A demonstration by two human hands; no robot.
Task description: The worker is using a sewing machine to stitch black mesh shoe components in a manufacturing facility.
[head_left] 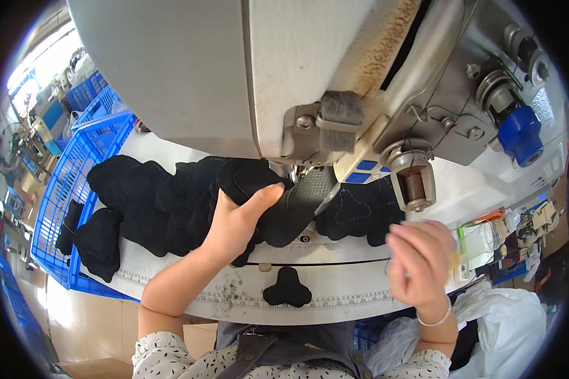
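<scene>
My left hand (231,221) is at the sewing machine (196,69), its thumb on top of a black fabric piece (281,221) beside the needle area and its other fingers hidden by the cloth. A grey mesh-like patch (311,188) lies next to that thumb. Right of the needle rest black three-lobed pieces (354,211), one bearing a pale stitched outline. My right hand (420,262) hovers over the table's right side, fingers curled together; what they hold, if anything, cannot be made out. Near the front edge lies a single three-lobed black piece (287,288).
A long overlapping pile of black pieces (139,202) stretches left toward a blue plastic basket (63,196). A thread tension dial (414,180) and a blue knob (520,136) stick out from the machine. White plastic bags (502,322) hang at the lower right.
</scene>
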